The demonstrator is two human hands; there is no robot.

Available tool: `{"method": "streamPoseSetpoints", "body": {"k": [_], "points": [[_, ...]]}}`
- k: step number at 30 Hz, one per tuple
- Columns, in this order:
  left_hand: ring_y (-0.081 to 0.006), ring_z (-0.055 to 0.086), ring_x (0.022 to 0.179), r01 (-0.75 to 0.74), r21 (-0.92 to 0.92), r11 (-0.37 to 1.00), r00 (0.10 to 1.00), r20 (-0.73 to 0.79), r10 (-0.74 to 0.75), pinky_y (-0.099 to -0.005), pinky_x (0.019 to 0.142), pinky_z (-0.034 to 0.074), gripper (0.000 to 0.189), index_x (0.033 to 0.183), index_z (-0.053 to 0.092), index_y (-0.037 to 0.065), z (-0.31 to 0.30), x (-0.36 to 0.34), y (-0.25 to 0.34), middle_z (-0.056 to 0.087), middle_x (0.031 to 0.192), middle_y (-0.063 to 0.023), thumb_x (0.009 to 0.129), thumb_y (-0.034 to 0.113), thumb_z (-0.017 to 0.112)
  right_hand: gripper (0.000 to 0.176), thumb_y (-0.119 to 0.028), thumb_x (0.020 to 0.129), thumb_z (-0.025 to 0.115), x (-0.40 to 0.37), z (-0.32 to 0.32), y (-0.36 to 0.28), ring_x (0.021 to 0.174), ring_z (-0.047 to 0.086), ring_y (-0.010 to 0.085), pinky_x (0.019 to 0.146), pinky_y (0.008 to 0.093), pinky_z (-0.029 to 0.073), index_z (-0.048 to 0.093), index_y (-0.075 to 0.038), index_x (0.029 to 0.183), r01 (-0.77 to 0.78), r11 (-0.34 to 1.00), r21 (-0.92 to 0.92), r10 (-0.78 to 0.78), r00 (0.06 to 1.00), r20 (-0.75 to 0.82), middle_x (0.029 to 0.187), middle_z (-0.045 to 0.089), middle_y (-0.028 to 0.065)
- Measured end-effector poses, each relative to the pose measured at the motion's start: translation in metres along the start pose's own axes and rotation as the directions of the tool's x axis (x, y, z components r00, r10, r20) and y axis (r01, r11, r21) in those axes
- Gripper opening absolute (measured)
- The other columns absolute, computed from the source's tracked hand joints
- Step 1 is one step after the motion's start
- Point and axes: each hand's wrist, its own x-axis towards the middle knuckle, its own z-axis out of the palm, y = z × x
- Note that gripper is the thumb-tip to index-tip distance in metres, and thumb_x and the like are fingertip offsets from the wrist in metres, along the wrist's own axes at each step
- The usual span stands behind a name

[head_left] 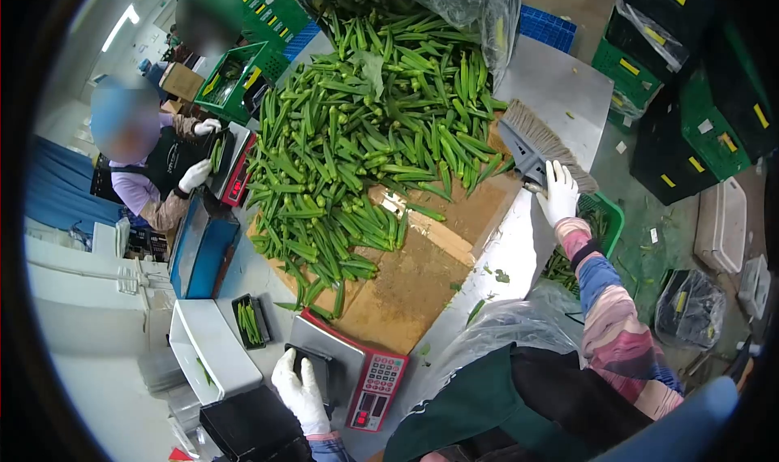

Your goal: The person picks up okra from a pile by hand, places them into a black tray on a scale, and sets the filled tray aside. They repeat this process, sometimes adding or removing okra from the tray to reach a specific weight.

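Note:
My left hand (299, 391), in a white glove, grips the near edge of an empty-looking black tray (323, 374) on a red-edged weighing scale (380, 381). My right hand (558, 194), gloved in white too, is closed on a grey hand brush (527, 147), whose bristles point away to the right. The brush rests by the right side of a large heap of okra (349, 137). Okra spills from a clear plastic bag (479, 8) onto brown cardboard (418, 287). How far my fingers wrap around the brush is partly hidden.
A small black tray of okra (250, 322) and a white bin (211, 352) stand at left. A co-worker (154, 150) holds a tray at another scale (241, 170). A green basket (604, 219) sits below my right arm; stacked crates (690, 129) stand at right.

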Motion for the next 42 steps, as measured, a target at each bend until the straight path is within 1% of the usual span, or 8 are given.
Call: {"method": "streamPoseSetpoints", "body": {"k": [8, 11, 15, 20, 22, 24, 28, 42], "points": [[-0.0306, 0.056, 0.117, -0.224, 0.005, 0.975, 0.964, 0.145, 0.221, -0.0394, 0.104, 0.044, 0.036, 0.122, 0.064, 0.004, 0.047, 0.071, 0.074, 0.063, 0.121, -0.015, 0.088, 0.01, 0.072, 0.079, -0.033, 0.072, 0.083, 0.063, -0.018, 0.036, 0.12, 0.053, 0.0305, 0.098, 0.0435, 0.044, 0.053, -0.011, 0.141, -0.009, 0.992, 0.127, -0.013, 0.985, 0.175, 0.13, 0.057, 0.0112], [-0.0304, 0.057, 0.117, -0.195, -0.022, 0.98, 0.962, 0.191, 0.196, -0.0381, 0.105, 0.043, 0.038, 0.125, 0.063, 0.002, 0.064, 0.101, 0.086, 0.063, 0.122, -0.0155, 0.089, 0.011, 0.07, 0.069, -0.023, 0.077, 0.077, 0.096, -0.016, 0.027, 0.122, 0.052, 0.0315, 0.099, 0.0452, 0.044, 0.054, -0.009, 0.139, -0.066, 0.99, -0.121, 0.091, 0.974, 0.21, 0.135, 0.055, 0.0119], [-0.032, 0.057, 0.12, -0.248, -0.074, 0.966, 0.942, 0.213, 0.258, -0.039, 0.105, 0.044, 0.047, 0.132, 0.059, 0.001, 0.105, 0.161, 0.098, 0.062, 0.129, -0.0178, 0.089, 0.017, 0.071, 0.06, -0.007, 0.077, 0.066, 0.132, -0.024, -0.054, 0.121, 0.055, 0.0366, 0.102, 0.0454, 0.045, 0.055, -0.005, 0.136, 0.221, 0.943, 0.247, -0.205, 0.975, -0.092, 0.133, 0.059, 0.0171], [-0.0298, 0.055, 0.128, -0.19, -0.172, 0.967, 0.926, 0.295, 0.235, -0.037, 0.11, 0.04, 0.055, 0.14, 0.052, 0.001, 0.171, 0.256, 0.147, 0.059, 0.136, -0.0192, 0.092, 0.024, 0.068, 0.049, -0.022, 0.087, 0.065, 0.144, 0.011, -0.206, 0.12, 0.058, 0.0366, 0.106, 0.0423, 0.044, 0.059, -0.002, 0.131, 0.269, 0.575, 0.773, -0.542, 0.833, 0.113, 0.128, 0.062, 0.021], [-0.0311, 0.054, 0.129, 0.051, -0.551, 0.833, 0.914, 0.361, 0.183, -0.0367, 0.11, 0.04, 0.055, 0.138, 0.053, 0.0, 0.204, 0.279, 0.169, 0.058, 0.135, -0.022, 0.093, 0.028, 0.067, 0.057, -0.036, 0.093, 0.063, 0.153, 0.035, -0.26, 0.127, 0.051, 0.036, 0.109, 0.0427, 0.04, 0.053, -0.003, 0.137, 0.296, 0.532, 0.793, -0.594, 0.798, 0.101, 0.137, 0.057, 0.0201], [-0.042, 0.044, 0.136, -0.129, 0.005, 0.992, 0.916, 0.382, 0.117, -0.0451, 0.113, 0.036, 0.078, 0.147, 0.044, 0.004, 0.241, 0.306, 0.17, 0.049, 0.141, -0.0287, 0.087, 0.047, 0.071, 0.07, -0.051, 0.095, 0.057, 0.17, 0.048, -0.31, 0.129, 0.049, 0.0382, 0.11, 0.0434, 0.039, 0.048, 0.001, 0.141, 0.289, 0.665, 0.689, -0.533, 0.829, 0.167, 0.142, 0.052, 0.0214], [-0.0519, 0.006, 0.147, 0.0, 0.365, 0.931, 0.944, 0.306, -0.12, -0.0747, 0.11, 0.015, 0.095, 0.154, 0.034, 0.02, 0.271, 0.323, 0.186, 0.021, 0.162, -0.0189, 0.078, 0.065, 0.069, 0.103, -0.074, 0.086, 0.051, 0.182, 0.06, -0.358, 0.137, 0.042, 0.0364, 0.114, 0.0502, 0.029, 0.033, 0.004, 0.15, 0.347, 0.833, 0.432, -0.524, 0.745, 0.412, 0.149, 0.043, 0.0244], [-0.0434, 0.039, 0.135, -0.465, 0.221, 0.857, 0.847, 0.392, 0.359, -0.0748, 0.109, 0.019, 0.062, 0.13, 0.061, 0.016, 0.269, 0.169, 0.14, 0.049, 0.143, -0.0187, 0.079, 0.05, 0.069, 0.086, -0.037, 0.073, 0.076, 0.065, 0.035, -0.287, 0.132, 0.05, 0.0253, 0.112, 0.0476, 0.03, 0.04, -0.025, 0.15, 0.596, 0.57, 0.566, -0.822, 0.43, 0.374, 0.145, 0.052, 0.0098]]}}
